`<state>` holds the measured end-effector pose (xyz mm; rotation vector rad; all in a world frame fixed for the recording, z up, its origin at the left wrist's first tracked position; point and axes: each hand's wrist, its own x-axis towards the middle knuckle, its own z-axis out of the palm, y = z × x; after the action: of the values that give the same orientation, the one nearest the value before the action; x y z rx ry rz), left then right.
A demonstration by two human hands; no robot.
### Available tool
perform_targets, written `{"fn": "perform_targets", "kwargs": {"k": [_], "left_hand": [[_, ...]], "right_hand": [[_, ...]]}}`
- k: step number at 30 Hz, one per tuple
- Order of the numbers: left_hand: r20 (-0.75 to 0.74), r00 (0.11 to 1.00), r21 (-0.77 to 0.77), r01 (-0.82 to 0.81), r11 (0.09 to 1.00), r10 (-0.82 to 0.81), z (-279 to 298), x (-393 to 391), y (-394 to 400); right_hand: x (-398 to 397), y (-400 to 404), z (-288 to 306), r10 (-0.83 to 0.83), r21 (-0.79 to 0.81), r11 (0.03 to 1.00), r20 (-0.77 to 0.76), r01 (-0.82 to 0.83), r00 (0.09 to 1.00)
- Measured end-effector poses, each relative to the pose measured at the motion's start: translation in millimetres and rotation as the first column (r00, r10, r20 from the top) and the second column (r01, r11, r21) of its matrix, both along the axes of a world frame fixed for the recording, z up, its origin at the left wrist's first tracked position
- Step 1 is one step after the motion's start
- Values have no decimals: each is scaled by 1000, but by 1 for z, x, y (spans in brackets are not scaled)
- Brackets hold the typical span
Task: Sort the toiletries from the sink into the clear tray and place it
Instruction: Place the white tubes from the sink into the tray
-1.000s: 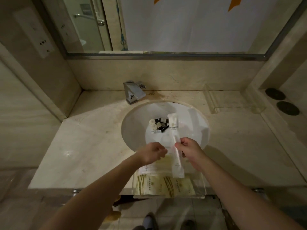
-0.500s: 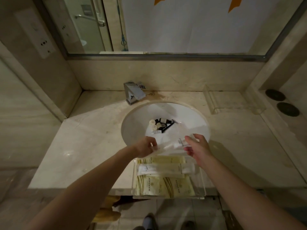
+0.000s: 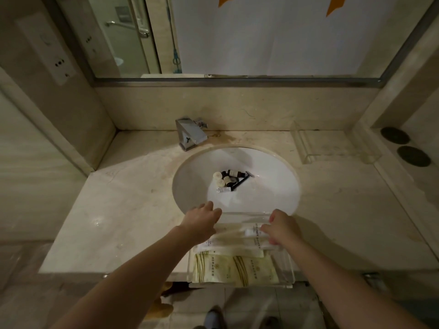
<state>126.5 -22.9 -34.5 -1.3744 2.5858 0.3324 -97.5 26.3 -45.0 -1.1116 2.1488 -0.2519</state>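
Observation:
The clear tray (image 3: 290, 267) sits on the counter's front edge, just before the white sink (image 3: 273, 184). It holds green-striped packets (image 3: 235, 269) and white packets. My right hand (image 3: 282, 230) has its fingers curled on the end of a long white packet (image 3: 247, 233) lying across the tray's far part. My left hand (image 3: 202, 222) rests flat at the tray's far left corner, fingers slightly apart, covering the packet's other end. At the sink's bottom lie small dark bottles (image 3: 231, 178), white-capped ones (image 3: 218, 178), a small tube (image 3: 223, 189) and a black razor (image 3: 242, 181).
A chrome faucet (image 3: 191, 135) stands behind the sink. A second clear tray (image 3: 308, 148) sits at the back right of the marble counter (image 3: 118, 210). Two dark round discs (image 3: 403, 146) lie on a ledge at the right. A mirror (image 3: 261, 32) spans the back wall.
The long white packet, held upright over the sink a second ago, was turned level by both hands and lowered into the tray. Both hands came down toward the tray.

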Motion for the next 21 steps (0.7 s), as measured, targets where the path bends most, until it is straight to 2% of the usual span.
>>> {"fn": "perform_targets", "kwargs": {"k": [3, 6, 10, 13, 15, 18, 21], "left_hand": [[27, 1000, -4, -13, 1000, 13, -4, 2, -3], [43, 999, -14, -26, 1000, 27, -5, 3, -6], [59, 996, 2, -69, 998, 69, -10, 7, -9], [25, 994, 21, -108, 994, 108, -10, 7, -13], [-35, 988, 30, -151, 988, 152, -8, 4, -18], [-133, 955, 60, -258, 964, 264, -6, -4, -31], [-172, 917, 108, -345, 932, 360, -7, -13, -49]], "right_hand": [[1, 3, -2, 169, -21, 984, -227, -178, 959], [4, 6, -6, 238, -62, 960, -333, -273, 912], [9, 6, -7, 308, -6, 936, -470, -352, 827], [6, 3, -5, 315, -16, 930, -485, -368, 816], [4, -2, -2, 296, -84, 924, -463, -374, 836], [2, -15, 2, 253, -197, 917, -389, -348, 886], [4, -33, 4, 247, -241, 912, -320, -331, 915]]}}
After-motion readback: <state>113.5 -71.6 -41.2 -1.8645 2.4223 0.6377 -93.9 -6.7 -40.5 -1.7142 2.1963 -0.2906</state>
